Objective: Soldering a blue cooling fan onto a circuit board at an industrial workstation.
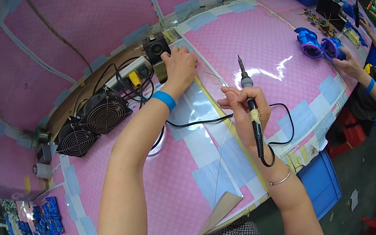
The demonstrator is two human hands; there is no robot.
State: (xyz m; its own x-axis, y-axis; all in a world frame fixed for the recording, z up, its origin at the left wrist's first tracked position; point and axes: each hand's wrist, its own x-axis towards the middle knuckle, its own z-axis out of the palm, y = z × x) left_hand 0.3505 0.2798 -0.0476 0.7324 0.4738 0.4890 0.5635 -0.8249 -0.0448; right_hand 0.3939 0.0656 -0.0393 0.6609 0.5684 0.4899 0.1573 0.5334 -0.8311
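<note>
My right hand (249, 112) is closed round the grip of a soldering iron (256, 124), its metal tip pointing up and away from me. From the handle's lower end a black cord loops across the table. A thin pale strand runs past the right fingers and on toward my left hand. My left hand (182, 71), with a blue wristband (164, 100), reaches to the back of the table beside a small black box with a round knob (156, 48). Its fingers are bent down, and their tips and anything between them are hidden.
Two black fans with round grilles (104, 115) stand left, near a power strip (128, 75) with a yellow plug (134, 79). At right, another person's hand (349, 65) touches blue round parts (309, 43). More blue parts (47, 223) lie far left. The pink table's covering curls up near me.
</note>
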